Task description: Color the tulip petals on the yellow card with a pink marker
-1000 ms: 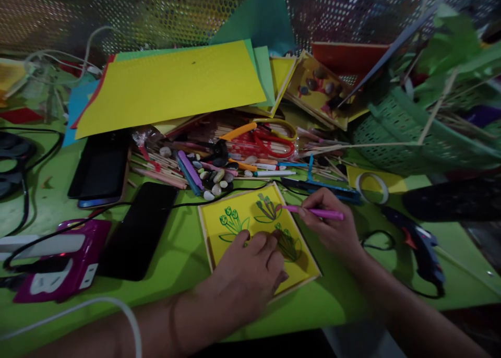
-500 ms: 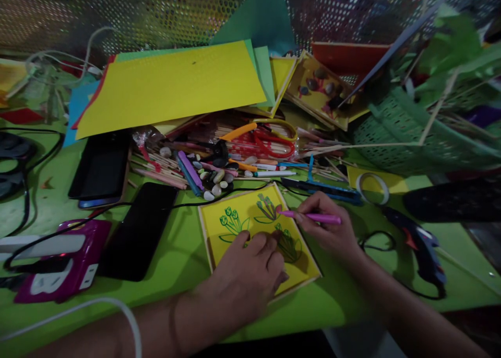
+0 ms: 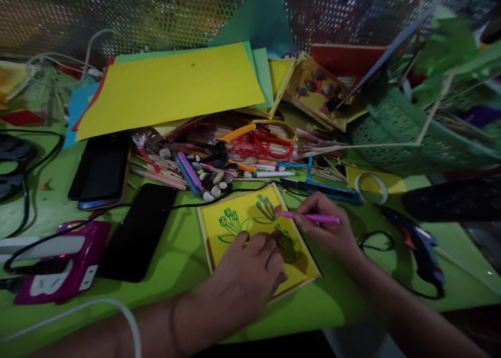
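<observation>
A yellow card with a thin pale frame (image 3: 212, 203) lies tilted on the green table, with green flower drawings on it. My right hand (image 3: 323, 225) pinches a pink pen (image 3: 326, 218), its tip on the card at a pinkish petal of the upper flower drawing (image 3: 267, 210). Resting on the card's lower part is my left hand (image 3: 250, 269), fingers bent and spread a little, nothing seen in it; it covers some of the card. Another flower drawing (image 3: 234, 223) shows left of its fingertips, and a darker one (image 3: 288, 245) to their right.
Behind the card are pebbles (image 3: 217, 178), sticks, pens and red-yellow scissors (image 3: 274, 146), under a yellow sheet (image 3: 172, 89). At the left lie a black phone (image 3: 139, 233) and a magenta power strip (image 3: 94, 248). A glue gun (image 3: 420, 248) and green basket (image 3: 422, 133) stand right.
</observation>
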{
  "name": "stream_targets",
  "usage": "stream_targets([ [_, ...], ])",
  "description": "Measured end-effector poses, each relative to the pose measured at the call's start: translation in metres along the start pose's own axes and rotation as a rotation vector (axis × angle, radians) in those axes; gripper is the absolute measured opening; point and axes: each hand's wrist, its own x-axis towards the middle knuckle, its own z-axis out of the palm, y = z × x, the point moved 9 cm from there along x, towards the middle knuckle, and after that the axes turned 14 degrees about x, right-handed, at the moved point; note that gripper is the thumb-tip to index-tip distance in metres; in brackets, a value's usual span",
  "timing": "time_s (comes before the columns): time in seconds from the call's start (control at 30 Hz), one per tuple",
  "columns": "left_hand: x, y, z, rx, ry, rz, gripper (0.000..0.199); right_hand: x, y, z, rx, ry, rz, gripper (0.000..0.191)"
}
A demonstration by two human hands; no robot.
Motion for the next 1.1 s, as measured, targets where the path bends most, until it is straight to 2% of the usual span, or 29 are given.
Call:
stream_targets([
  [0.37, 0.003, -0.002, -0.004, 0.009, 0.011, -0.006, 0.027, -0.002, 0.002, -0.009, -0.053, 0.065, -0.031, 0.014],
  [0.67, 0.0, 0.001, 0.0, -0.01, 0.003, -0.002, 0.027, -0.003, 0.002, 0.001, -0.027, -0.013, -0.007, 0.013],
  [0.9, 0.001, 0.0, 0.003, -0.006, -0.028, 0.006, 0.027, -0.003, 0.002, -0.006, -0.068, 0.05, -0.015, 0.016],
  [1.1, 0.003, -0.002, -0.001, -0.005, -0.012, -0.004, 0.026, -0.003, 0.004, -0.001, -0.019, 0.009, 0.008, 0.015],
])
